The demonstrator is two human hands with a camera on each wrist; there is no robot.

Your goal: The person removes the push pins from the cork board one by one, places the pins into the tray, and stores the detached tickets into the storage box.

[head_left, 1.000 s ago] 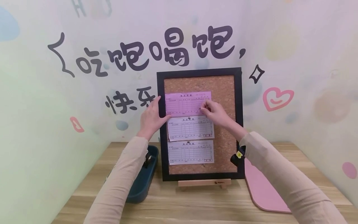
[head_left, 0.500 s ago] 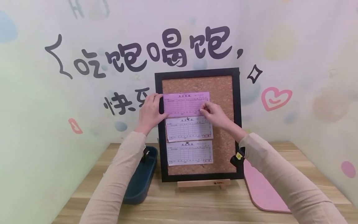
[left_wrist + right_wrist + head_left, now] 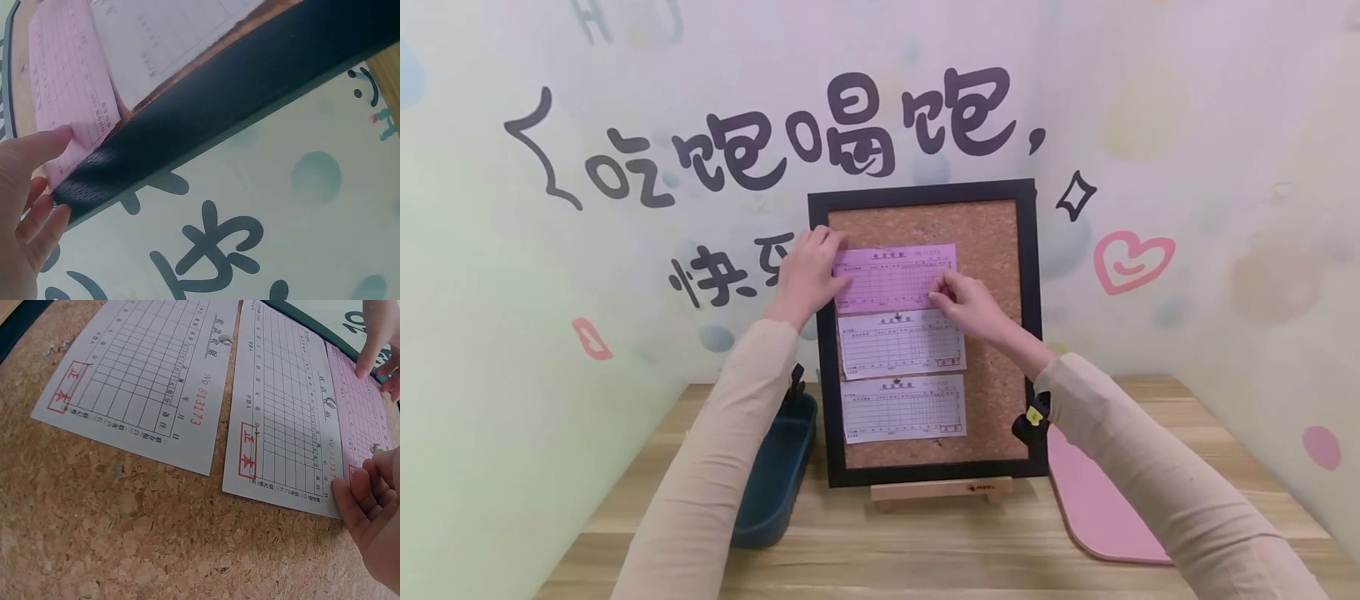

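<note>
Pinching a pin (image 3: 375,449), right hand (image 3: 973,308) should press it in square. Left hand (image 3: 806,273), thumb spread wide, should hold pink slip (image 3: 887,280) flat.

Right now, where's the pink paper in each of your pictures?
Head view: the pink paper is near the middle, topmost of three papers.
Left wrist view: the pink paper is at the upper left.
Right wrist view: the pink paper is at the right edge, partly covered by the left hand and right hand.
Shared landmark: the white paper next to it, in all three.
</note>
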